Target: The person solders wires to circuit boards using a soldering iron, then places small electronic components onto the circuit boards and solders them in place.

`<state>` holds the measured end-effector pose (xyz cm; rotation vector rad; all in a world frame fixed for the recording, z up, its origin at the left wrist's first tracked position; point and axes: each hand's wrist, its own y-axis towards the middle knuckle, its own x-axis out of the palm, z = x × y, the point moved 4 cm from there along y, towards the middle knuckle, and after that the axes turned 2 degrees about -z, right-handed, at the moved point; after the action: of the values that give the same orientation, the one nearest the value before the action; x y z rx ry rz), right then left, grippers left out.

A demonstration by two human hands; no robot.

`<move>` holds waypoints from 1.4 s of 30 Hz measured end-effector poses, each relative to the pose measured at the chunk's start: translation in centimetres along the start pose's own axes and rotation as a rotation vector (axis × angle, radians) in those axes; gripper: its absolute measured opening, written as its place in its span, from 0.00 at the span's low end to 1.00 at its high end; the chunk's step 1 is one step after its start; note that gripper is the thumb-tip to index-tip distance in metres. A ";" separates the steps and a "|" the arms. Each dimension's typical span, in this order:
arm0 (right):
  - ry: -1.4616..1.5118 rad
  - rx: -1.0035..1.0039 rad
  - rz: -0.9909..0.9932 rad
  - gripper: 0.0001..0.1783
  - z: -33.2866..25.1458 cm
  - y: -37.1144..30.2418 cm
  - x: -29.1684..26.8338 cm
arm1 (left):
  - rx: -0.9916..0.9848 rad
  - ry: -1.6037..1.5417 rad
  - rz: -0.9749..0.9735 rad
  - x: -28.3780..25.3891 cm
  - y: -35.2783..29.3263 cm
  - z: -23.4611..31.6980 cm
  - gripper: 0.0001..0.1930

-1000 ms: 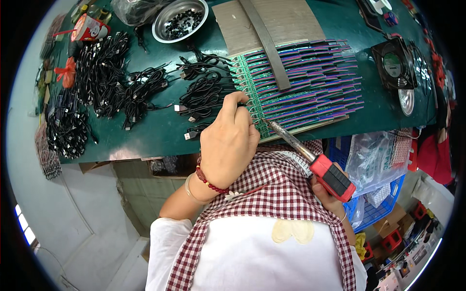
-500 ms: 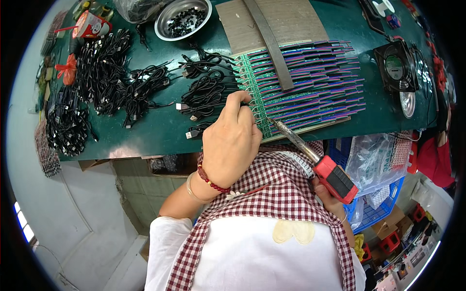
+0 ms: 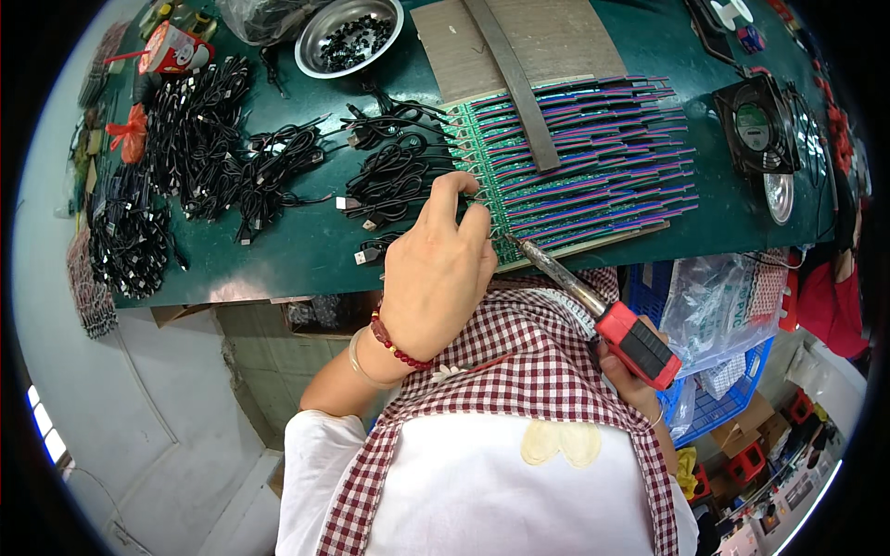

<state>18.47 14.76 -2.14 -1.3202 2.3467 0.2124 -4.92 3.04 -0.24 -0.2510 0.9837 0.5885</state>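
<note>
My left hand [image 3: 438, 264] is closed in a pinch at the left edge of a row of green circuit boards [image 3: 496, 208]; its fingertips and whatever they hold are hidden. My right hand [image 3: 635, 371], partly covered by the handle, grips a soldering iron [image 3: 635, 343] with a red and black grip. The iron's tip points up and left, at the near end of the boards' left edge, close to the left fingers. Black USB cables [image 3: 394, 176] lie left of the boards, some running up to them. Black, blue and pink wires [image 3: 603, 181] extend from the boards' right side.
A flat metal bar [image 3: 519, 93] lies across the boards and a brown sheet [image 3: 575, 37]. Behind the cable piles [image 3: 195, 139] stand a metal bowl [image 3: 394, 42] of small black parts and a red cup [image 3: 171, 51]. A black fan [image 3: 756, 130] stands at right.
My left hand has shifted slightly left and down. The soldering iron's tip has moved a little toward me and left, with its handle moving slightly too.
</note>
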 end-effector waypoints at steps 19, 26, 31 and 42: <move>0.218 0.148 0.060 0.14 2.8 -1.8 -0.3 | -0.015 0.025 0.015 -0.2 -0.2 -0.2 0.05; 0.598 0.006 0.194 0.25 1.1 0.9 -0.1 | -0.035 0.108 0.048 0.4 -0.9 -0.2 0.08; 0.620 -0.018 0.286 0.23 0.6 2.3 -0.3 | -0.131 0.015 0.324 -4.2 0.7 -5.7 0.08; 0.659 -0.074 0.292 0.22 -0.9 3.2 -0.7 | 0.053 0.137 0.325 -7.7 2.5 -12.9 0.04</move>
<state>15.79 16.71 -1.28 -1.1984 3.1129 -0.0673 -18.68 -3.44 -0.62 -0.0838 1.1818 0.8480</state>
